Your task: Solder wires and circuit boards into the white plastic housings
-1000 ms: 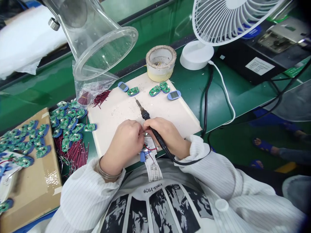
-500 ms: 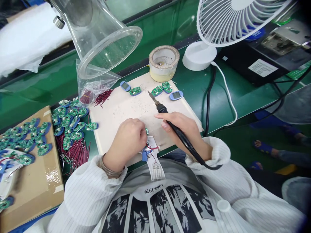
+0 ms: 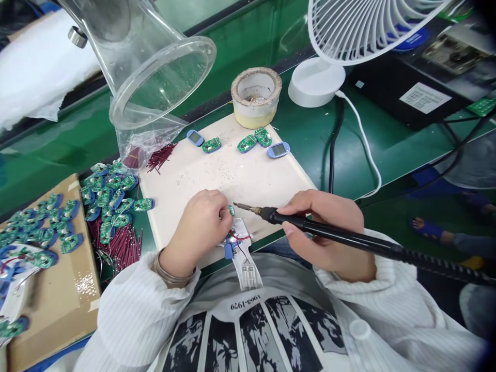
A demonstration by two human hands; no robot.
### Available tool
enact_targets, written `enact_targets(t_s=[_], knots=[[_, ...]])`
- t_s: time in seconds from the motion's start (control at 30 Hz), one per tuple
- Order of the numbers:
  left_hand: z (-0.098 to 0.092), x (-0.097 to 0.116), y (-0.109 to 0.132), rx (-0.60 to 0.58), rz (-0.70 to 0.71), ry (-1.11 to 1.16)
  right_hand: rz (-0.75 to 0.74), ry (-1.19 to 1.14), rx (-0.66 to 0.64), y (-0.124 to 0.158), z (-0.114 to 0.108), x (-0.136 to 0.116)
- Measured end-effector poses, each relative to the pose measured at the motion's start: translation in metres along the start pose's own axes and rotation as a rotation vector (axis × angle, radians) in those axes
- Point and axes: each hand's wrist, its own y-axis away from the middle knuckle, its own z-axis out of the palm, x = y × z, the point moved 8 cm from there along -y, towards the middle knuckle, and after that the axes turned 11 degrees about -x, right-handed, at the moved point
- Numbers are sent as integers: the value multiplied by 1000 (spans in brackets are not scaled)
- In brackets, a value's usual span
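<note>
Nearby, soldering iron (image 3: 341, 238), ceramic pot (image 3: 256, 115), silvery solder scraps (image 3: 256, 97) inside

A glossy green table (image 3: 73, 160) runs from 9 to 1 o'clock under pale glare, with a dark rail along its far edge and white cloth (image 3: 34, 67) beyond at 10 o'clock. Dark green floor (image 3: 387, 217) shows at 3 o'clock, with a co-worker's foot in a blue sandal (image 3: 424, 226) and a yellow patch (image 3: 476, 262).
</note>
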Motion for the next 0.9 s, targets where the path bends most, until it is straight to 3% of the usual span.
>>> enact_targets(t_s=[0.27, 0.73, 0.9], knots=[[0, 0, -1, 2, 14, 3, -77, 33, -77, -8, 7, -5], [-2, -2, 10, 141, 78, 180, -78, -2, -36, -4, 2, -5], [-2, -3, 9, 139, 68, 184, -94, 15, -50, -5, 3, -9]])
